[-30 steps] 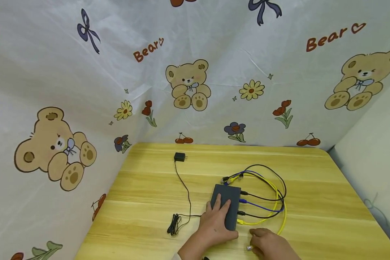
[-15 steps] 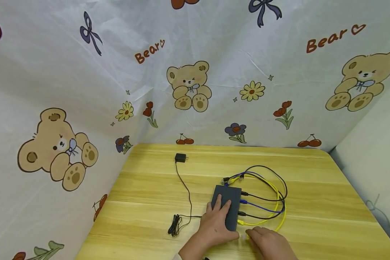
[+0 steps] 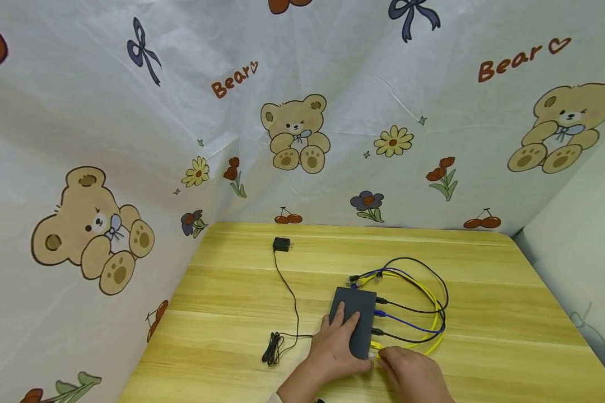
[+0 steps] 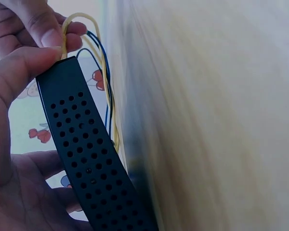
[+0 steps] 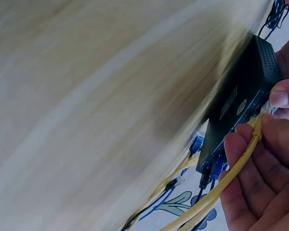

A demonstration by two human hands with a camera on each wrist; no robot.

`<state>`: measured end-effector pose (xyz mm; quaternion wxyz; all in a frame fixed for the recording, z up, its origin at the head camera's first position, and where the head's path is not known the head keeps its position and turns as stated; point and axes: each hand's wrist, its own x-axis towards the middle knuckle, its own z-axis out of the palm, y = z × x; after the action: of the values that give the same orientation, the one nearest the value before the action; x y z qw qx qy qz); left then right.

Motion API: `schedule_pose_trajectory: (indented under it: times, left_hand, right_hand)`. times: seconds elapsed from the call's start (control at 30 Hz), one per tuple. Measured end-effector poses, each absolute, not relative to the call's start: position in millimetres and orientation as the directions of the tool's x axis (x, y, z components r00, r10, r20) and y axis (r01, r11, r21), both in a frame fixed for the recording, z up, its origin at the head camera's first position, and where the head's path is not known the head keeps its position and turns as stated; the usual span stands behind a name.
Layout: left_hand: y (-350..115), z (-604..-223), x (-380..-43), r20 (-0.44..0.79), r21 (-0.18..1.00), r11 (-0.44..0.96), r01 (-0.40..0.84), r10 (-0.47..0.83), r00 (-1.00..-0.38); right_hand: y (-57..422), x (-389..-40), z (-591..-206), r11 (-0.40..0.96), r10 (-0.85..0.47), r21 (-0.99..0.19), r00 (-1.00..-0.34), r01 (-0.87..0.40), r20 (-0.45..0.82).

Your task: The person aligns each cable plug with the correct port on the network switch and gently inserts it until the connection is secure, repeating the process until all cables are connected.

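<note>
A flat black network switch lies near the front of the table, with several network cables in its right side. My left hand holds it, fingers spread on top and thumb at the near right corner. The left wrist view shows that thumb by the vented end. My right hand pinches a yellow network cable close behind its clear plug. The plug is right at the switch's port side, beside the left thumb tip. In the right wrist view the switch's labelled underside shows, tilted off the table.
Black, blue and yellow cables loop to the right, their loose plugs behind the switch. A black power adapter stands at the back left. Its cord runs to a tied bundle left of the switch. A bear-print cloth hangs behind.
My right hand has brought the yellow cable's plug left and forward, up to the switch's port side. My left hand keeps its hold on the switch.
</note>
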<state>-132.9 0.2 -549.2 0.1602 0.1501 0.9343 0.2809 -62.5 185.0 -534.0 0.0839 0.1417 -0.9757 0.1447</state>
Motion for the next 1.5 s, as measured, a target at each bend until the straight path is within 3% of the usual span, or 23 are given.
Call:
schedule_pose_trajectory:
  times: [0.23,0.6,0.9,1.5]
  left_hand:
    - [-0.3,-548.8,-133.3,-0.199,0.557,0.804,0.208,0.372,-0.907]
    - [-1.0,-548.0,-133.3,-0.188,0.55,0.805,0.222,0.379,-0.906]
    - [0.0,-549.8,-131.9,-0.191,0.534,0.814,0.226,0.377,-0.906]
    - [-2.0,-549.0,-132.4,-0.201,0.529,0.816,0.231,0.385,-0.901]
  right_hand:
    - [183.8,-64.0,-536.4,0.925,-0.262,-0.233,-0.948,-0.3,0.179]
    - [191.1,-65.3,-543.8,0.85,-0.35,-0.293,-0.884,-0.439,0.309]
    - [190.2,-67.4,-538.7,0.854,-0.367,-0.342,-0.92,-0.393,0.138]
    - [191.6,-66.5,-541.9,0.827,-0.388,-0.365,-0.904,-0.427,0.178]
